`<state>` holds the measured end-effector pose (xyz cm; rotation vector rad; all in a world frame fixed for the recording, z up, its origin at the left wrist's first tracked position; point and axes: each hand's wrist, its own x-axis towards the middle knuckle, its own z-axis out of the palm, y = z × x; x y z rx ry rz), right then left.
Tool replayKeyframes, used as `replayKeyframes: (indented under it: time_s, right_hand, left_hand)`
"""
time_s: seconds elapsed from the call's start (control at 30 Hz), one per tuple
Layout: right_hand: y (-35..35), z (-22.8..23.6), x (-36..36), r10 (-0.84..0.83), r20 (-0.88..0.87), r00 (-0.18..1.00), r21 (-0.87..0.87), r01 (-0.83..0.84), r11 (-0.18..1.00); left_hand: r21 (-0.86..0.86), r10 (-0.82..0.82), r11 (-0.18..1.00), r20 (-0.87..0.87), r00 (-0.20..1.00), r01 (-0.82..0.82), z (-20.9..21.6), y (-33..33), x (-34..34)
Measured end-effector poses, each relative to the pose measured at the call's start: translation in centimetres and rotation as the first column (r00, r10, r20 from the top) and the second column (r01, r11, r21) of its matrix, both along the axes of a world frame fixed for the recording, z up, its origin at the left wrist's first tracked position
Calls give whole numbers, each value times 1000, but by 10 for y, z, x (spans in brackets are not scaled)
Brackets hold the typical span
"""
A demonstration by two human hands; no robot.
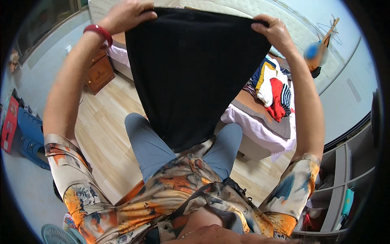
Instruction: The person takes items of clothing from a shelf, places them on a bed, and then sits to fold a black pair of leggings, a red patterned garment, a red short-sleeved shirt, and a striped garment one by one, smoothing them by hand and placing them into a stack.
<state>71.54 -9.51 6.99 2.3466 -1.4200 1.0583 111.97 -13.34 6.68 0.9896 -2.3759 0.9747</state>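
A plain black garment [195, 73], whose exact kind I cannot make out, hangs stretched between my two raised hands. My left hand [132, 15] pinches its upper left corner, thumb across the edge; a red bangle circles that wrist. At the upper right corner, my right hand [274, 31] grips the fabric between thumb and fingers. The top edge is pulled nearly straight. From there the cloth narrows downward, and its rounded lower end drapes between my knees. Part of the bed behind is hidden by it.
Several folded clothes [270, 87] lie on the bed [260, 128] at the right. A wooden nightstand [99, 75] stands back left, blue plastic stools [32, 138] at the left wall. Open shelves [345, 162] are at right, a fan [59, 235] at lower left.
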Motion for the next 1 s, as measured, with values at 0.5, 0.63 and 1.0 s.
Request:
replayKeyframes:
  time_s: [0.5,0.63,1.0]
  right_hand:
    - [47,60,15,-52,92,994,177,35,984]
    - [80,56,44,-254,-132,958,139,271,952]
    - [35,56,17,-407,-302,862,91,450,888]
  left_hand:
    - [-1,169,985,-124,978,-171,66,22,-49]
    - [-71,168,983,-42,985,-171,63,20,-53]
    - [-76,240,968,-1,971,-240,59,21,-57]
